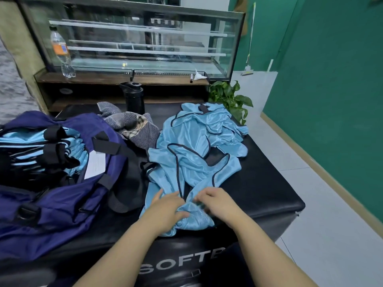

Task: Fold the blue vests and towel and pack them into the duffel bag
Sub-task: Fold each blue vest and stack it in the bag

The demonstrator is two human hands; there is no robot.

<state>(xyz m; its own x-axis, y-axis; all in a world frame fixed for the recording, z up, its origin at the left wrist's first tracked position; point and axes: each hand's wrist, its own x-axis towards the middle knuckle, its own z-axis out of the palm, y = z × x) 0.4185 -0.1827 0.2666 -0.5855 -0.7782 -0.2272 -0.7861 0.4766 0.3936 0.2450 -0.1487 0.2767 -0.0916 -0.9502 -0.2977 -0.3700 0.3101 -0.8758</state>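
Right now my left hand (165, 206) lies on the near end of a loose blue vest (192, 162), fingers spread and fairly straight, pressing the cloth flat against the black padded table (269, 195). My right hand (215, 200) sits just beside it on the same vest, fingers curled down into a bunched fold of the cloth; the fingertips are blurred, so I read it as a pinch on the fabric but cannot make out the exact grip. The two hands nearly touch over the crumpled lower edge.

Taking the duffel bag (62, 183) as my landmark: it is navy, lies open, and already holds a stack of folded vests (41, 150) inside its mouth. Just to the right of the bag, the loose vest is spread out with more blue vests (217, 125) heaped beyond it. Behind the bag's far right corner the striped grey towel (132, 125) lies rumpled, touching the bag's edge. Behind the towel stands a black bottle (134, 98). Further back from the bag is a glass display case (134, 40) with a clear plastic bottle (61, 52) on its ledge, and a leafy plant (230, 98) sits beyond the vest pile.
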